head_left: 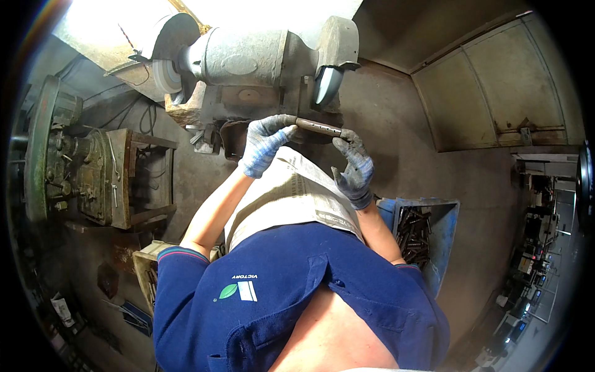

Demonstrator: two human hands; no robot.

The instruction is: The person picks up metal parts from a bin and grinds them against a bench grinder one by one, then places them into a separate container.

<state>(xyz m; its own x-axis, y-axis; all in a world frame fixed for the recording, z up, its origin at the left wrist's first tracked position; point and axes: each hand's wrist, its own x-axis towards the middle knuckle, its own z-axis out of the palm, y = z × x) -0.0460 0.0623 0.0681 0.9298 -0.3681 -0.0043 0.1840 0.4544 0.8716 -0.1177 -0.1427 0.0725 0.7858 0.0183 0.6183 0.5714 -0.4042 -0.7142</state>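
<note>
A slim dark metal bar (pixel 318 128) with a row of small holes or marks along it lies nearly level between my gloved hands. My left hand (pixel 265 144) pinches its left end between thumb and fingers. At the right end, my right hand (pixel 354 168) has its upper fingertips on the bar, while another finger or the thumb stands apart below. Both gloves are blue-grey and dirty. Just beyond the bar stands a two-wheeled bench grinder (pixel 245 59), its left wheel (pixel 165 75) and right wheel (pixel 328 85) partly under guards. The bar touches neither wheel.
Printed paper (pixel 285 195) covers my lap. Beside my right arm sits a blue bin (pixel 443 245) holding many dark metal pieces (pixel 412 235). A crate (pixel 144 260) is by my left elbow. Farther left, a green machine (pixel 93 177) rests on a stand. Metal panels (pixel 496 80) stand at the far right.
</note>
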